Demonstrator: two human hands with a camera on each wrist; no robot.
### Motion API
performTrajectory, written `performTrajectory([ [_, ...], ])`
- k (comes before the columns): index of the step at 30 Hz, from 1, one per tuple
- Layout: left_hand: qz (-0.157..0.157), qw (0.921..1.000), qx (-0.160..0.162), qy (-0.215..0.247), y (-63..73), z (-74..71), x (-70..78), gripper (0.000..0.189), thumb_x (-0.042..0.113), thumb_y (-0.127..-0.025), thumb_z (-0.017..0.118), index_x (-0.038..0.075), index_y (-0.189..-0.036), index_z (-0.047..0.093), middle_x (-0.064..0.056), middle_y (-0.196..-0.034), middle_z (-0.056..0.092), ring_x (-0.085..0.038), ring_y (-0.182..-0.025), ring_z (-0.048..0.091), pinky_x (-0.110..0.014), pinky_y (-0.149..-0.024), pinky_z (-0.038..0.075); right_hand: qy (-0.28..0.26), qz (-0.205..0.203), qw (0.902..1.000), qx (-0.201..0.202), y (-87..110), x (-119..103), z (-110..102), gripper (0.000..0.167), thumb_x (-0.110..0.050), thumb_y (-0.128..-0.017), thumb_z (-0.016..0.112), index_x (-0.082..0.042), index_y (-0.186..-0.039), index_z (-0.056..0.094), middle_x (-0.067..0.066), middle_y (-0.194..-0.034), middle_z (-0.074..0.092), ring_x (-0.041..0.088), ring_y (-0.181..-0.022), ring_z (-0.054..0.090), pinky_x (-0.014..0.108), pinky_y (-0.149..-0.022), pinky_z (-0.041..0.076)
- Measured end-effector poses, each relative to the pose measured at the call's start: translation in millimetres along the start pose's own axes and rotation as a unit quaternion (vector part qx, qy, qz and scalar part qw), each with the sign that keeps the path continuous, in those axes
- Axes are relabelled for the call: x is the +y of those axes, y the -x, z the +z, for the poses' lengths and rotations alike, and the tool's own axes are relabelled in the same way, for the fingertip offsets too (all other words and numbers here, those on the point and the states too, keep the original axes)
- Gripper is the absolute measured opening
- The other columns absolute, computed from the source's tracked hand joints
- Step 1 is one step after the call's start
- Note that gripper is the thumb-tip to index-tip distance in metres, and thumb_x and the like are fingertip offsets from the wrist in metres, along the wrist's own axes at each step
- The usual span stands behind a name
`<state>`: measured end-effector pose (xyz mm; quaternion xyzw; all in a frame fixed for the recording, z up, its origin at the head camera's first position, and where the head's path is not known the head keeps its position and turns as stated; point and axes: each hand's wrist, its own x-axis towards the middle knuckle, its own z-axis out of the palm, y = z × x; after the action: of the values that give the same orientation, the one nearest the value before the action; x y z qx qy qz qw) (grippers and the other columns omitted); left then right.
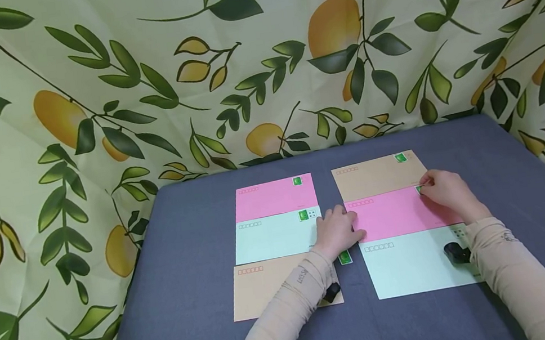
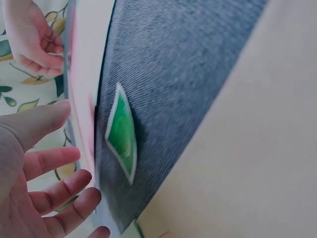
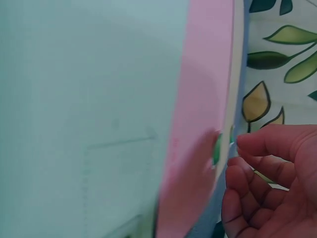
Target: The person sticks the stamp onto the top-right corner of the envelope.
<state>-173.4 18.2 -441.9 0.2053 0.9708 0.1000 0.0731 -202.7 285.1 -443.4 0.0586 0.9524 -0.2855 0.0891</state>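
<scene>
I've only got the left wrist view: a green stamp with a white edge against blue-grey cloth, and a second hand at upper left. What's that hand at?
Observer: In the head view, that's the right hand, partly covering a small green paper stamp near the upper right of a bright pink rectangular paper envelope.
Operator: Is that envelope the only one laid out?
Observer: No, it's one of six, in two columns of three.
Operator: Anything on the one just beyond it?
Observer: Yes, that tan rectangular paper envelope has a square green stamp with a white edge at its upper right.
</scene>
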Motion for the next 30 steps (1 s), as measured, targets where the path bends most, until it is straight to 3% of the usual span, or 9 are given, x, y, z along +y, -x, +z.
performTrajectory([
  [10, 0.021, 0.9992, 0.031, -0.014, 13.5, -19.1, -9.0, 0.043, 0.047, -0.084, 0.063, 0.025, -0.121, 0.063, 0.000, -0.111, 0.059, -0.014, -0.099, 0.053, -0.035, -0.081, 0.041, -0.002, -0.013, 0.9999, 0.001, 13.0, -24.4, -6.9, 0.034, -0.020, -0.091, 0.052, 0.005, -0.114, 0.051, 0.021, -0.095, 0.052, 0.031, -0.085, 0.047, 0.033, -0.066, 0.039],
  [17, 0.045, 0.9973, 0.055, -0.021, 28.5, -31.1, -20.6, 0.042, 0.046, -0.085, 0.063, 0.022, -0.119, 0.064, -0.002, -0.108, 0.059, -0.016, -0.095, 0.054, -0.031, -0.073, 0.037, 0.009, -0.061, 0.9978, 0.024, 23.9, -43.1, -8.0, 0.034, -0.020, -0.089, 0.055, 0.005, -0.111, 0.055, 0.018, -0.090, 0.056, 0.027, -0.079, 0.049, 0.031, -0.063, 0.037],
  [30, 0.024, 0.9953, 0.087, -0.035, 65.2, -45.4, -51.0, 0.042, 0.047, -0.082, 0.065, 0.025, -0.117, 0.065, 0.001, -0.103, 0.058, -0.015, -0.089, 0.052, -0.032, -0.075, 0.038, 0.005, -0.133, 0.9906, 0.030, 46.5, -80.6, 7.7, 0.027, -0.011, -0.084, 0.064, 0.005, -0.106, 0.060, 0.013, -0.083, 0.060, 0.023, -0.074, 0.054, 0.028, -0.061, 0.041],
])
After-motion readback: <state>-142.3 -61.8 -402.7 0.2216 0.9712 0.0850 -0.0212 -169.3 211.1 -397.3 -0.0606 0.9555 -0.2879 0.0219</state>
